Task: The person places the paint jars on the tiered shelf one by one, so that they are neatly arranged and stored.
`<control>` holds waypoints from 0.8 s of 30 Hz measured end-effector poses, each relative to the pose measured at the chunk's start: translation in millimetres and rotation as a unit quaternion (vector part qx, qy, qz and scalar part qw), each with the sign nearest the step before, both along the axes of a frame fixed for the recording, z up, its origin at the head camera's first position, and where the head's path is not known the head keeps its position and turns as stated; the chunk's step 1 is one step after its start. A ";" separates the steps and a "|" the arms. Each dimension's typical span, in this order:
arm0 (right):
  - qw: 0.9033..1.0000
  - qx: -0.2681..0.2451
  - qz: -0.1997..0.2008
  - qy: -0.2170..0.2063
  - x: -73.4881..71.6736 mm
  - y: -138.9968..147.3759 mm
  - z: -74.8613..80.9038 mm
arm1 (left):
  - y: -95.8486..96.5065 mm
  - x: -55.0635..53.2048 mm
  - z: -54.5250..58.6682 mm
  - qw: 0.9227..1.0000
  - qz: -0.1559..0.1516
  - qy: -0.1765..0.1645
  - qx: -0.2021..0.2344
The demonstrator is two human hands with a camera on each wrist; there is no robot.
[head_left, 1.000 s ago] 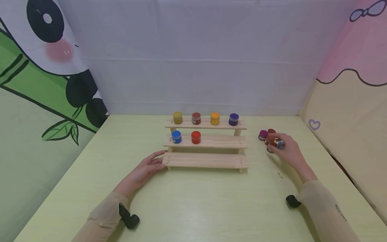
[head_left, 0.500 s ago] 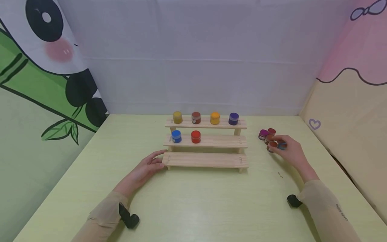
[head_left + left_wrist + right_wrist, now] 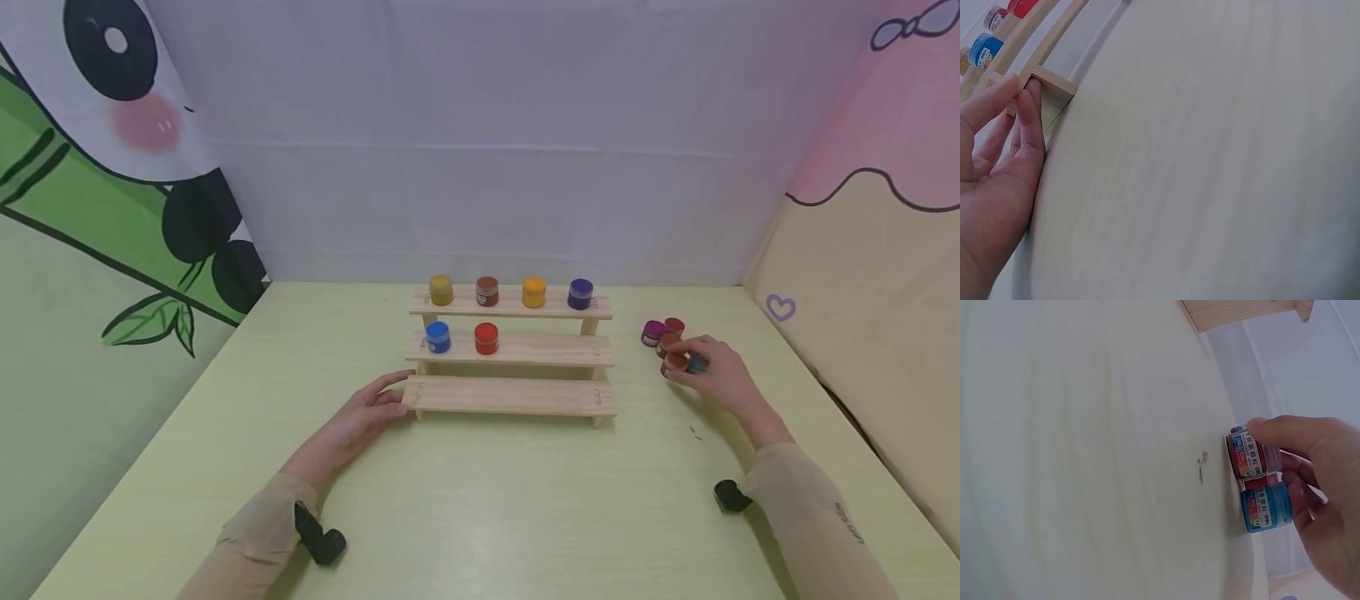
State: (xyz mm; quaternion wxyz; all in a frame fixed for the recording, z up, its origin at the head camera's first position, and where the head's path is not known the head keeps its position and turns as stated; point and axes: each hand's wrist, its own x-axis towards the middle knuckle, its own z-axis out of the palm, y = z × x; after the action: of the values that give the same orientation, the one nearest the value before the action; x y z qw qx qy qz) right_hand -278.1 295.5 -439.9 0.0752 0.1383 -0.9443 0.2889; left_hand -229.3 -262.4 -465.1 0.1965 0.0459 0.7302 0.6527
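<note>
In the head view, a three-step wooden rack (image 3: 510,396) stands mid-table with paint jars on its upper two steps. My left hand (image 3: 365,414) grips the left end of its lowest step, thumb above and fingers beneath in the left wrist view. To the right of the rack, my right hand (image 3: 716,375) pinches a reddish-brown paint jar (image 3: 1245,455) between thumb and fingers, low at the table. A blue paint jar (image 3: 1264,507) stands right beside it, partly hidden by that hand in the head view. Behind are a purple jar (image 3: 652,333) and a dark red jar (image 3: 674,326).
The top step bears a yellow-green jar (image 3: 441,291), a brown jar (image 3: 487,292), an orange jar (image 3: 534,292) and a dark blue jar (image 3: 580,294). On the middle step sit a blue jar (image 3: 438,337) and a red jar (image 3: 486,338). A fabric wall (image 3: 510,208) stands behind the table.
My right hand has shifted slightly right, its index finger lowering around the reddish-brown jar. My left hand and the rack have stayed in place.
</note>
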 end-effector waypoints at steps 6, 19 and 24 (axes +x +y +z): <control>1.000 -0.004 0.015 -0.012 1.5 -0.4 2.9 | -0.6 -0.4 0.5 1.000 -0.005 0.006 -0.005; 0.999 -0.006 0.039 -0.024 1.6 4.3 3.3 | -0.2 -1.1 -1.0 1.000 -0.002 -0.001 -0.013; 0.998 -0.015 0.045 -0.030 2.2 4.5 3.6 | -0.4 -1.2 -0.9 1.000 -0.003 0.002 -0.011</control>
State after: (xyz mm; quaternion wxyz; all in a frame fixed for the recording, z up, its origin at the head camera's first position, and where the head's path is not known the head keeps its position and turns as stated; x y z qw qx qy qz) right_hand -275.9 300.0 -436.3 0.0361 0.1704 -0.9346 0.3102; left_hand -230.5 -262.8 -465.9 0.1976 0.0476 0.7379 0.6436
